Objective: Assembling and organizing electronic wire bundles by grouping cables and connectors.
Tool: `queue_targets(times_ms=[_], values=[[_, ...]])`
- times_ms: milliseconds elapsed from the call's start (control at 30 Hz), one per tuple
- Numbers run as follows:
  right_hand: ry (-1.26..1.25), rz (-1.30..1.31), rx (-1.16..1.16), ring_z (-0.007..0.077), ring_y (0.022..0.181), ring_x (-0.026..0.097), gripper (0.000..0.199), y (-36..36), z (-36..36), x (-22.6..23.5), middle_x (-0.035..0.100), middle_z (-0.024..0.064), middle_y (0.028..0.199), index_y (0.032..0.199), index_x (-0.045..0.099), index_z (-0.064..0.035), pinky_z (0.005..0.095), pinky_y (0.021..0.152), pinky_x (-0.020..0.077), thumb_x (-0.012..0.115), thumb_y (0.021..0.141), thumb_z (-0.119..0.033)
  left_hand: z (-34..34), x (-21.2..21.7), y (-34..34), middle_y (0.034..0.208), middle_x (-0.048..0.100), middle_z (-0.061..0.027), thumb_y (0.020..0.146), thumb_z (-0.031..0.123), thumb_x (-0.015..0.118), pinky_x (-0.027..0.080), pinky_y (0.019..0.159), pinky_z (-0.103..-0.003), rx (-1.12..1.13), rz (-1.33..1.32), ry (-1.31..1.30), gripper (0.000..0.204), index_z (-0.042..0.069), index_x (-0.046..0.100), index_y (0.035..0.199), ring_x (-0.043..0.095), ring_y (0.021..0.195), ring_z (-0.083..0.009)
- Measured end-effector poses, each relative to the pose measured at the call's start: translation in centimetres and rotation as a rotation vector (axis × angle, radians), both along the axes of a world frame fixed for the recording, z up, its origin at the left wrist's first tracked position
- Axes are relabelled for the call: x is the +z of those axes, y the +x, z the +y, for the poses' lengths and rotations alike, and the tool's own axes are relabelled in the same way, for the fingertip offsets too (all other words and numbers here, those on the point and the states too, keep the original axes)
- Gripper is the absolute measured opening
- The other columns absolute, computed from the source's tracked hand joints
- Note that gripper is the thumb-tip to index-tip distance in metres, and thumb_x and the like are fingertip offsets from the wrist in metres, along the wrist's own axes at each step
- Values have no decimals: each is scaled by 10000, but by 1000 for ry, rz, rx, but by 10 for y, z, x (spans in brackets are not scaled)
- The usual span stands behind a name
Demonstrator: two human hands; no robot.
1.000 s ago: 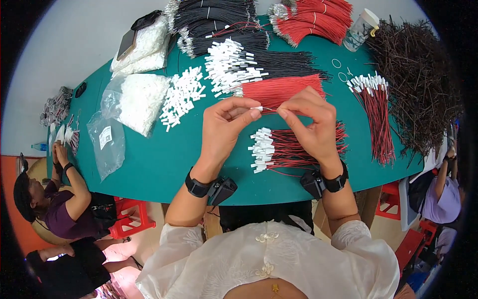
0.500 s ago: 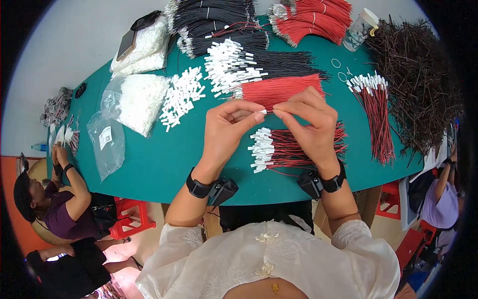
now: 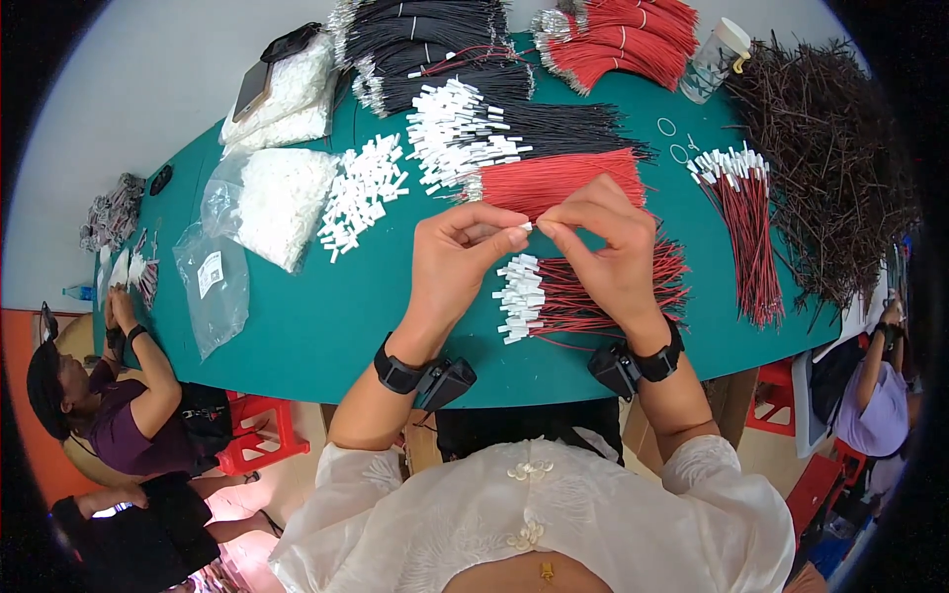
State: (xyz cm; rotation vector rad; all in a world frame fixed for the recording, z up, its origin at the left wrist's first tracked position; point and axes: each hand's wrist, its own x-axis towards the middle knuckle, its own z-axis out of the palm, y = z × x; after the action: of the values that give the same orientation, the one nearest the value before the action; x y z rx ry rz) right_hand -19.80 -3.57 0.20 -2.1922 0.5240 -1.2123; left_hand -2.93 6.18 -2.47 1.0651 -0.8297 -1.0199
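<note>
My left hand [image 3: 450, 259] is closed, thumb and forefinger pinching a small white plastic connector housing [image 3: 526, 226]. My right hand [image 3: 611, 247] meets it fingertip to fingertip, pinching a thin wire whose end is at the housing; most of that wire is hidden by the fingers. Under and beside my right hand lies a bundle of red and black wires [image 3: 568, 306] with white housings at their left ends. Just beyond my hands are loose red wires [image 3: 563, 180] and black wires with white housings on them [image 3: 573, 128].
Loose white housings [image 3: 363, 193] and a bag of them [image 3: 282, 203] lie left. Bundled black wires [image 3: 425, 40] and red wires [image 3: 623, 40] sit at the back. Right are finished-looking wires [image 3: 746, 237], a cup [image 3: 714, 64] and a dark tangled heap [image 3: 830, 168]. Co-workers sit at both sides.
My right fingertips have moved slightly left, closer to the white housing, so less wire shows between my hands. My left hand has shifted very little.
</note>
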Motion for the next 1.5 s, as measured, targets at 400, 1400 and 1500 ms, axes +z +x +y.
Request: queue_targets(times_ms=[400, 1400, 1500], values=[[-5, 3, 29, 203, 765, 620, 122, -1, 2, -1, 702, 75, 811, 873, 755, -11, 313, 675, 475, 786, 760, 22, 1, 2, 0, 928, 743, -97, 896, -2, 752, 579, 770, -273, -25, 26, 9, 136, -41, 721, 1023, 716, 814, -154], [-185, 342, -50, 297, 918, 641, 121, 4, -37, -41, 666, 97, 927, 907, 725, -11, 412, 772, 529, 754, 826, -96, -103, 8, 112, 968, 732, -157, 841, 149, 746, 546, 783, -426, 319, -1490, 34, 155, 42, 760, 953, 694, 882, -341], [-200, 395, -43, 289, 938, 621, 126, 8, -38, -49, 645, 79, 924, 916, 729, -34, 413, 791, 522, 756, 812, -101, -124, 1, 122, 942, 724, -160, 844, 161, 741, 547, 780, -444, 342, -1579, 63, 154, 52, 757, 951, 688, 866, -365]])
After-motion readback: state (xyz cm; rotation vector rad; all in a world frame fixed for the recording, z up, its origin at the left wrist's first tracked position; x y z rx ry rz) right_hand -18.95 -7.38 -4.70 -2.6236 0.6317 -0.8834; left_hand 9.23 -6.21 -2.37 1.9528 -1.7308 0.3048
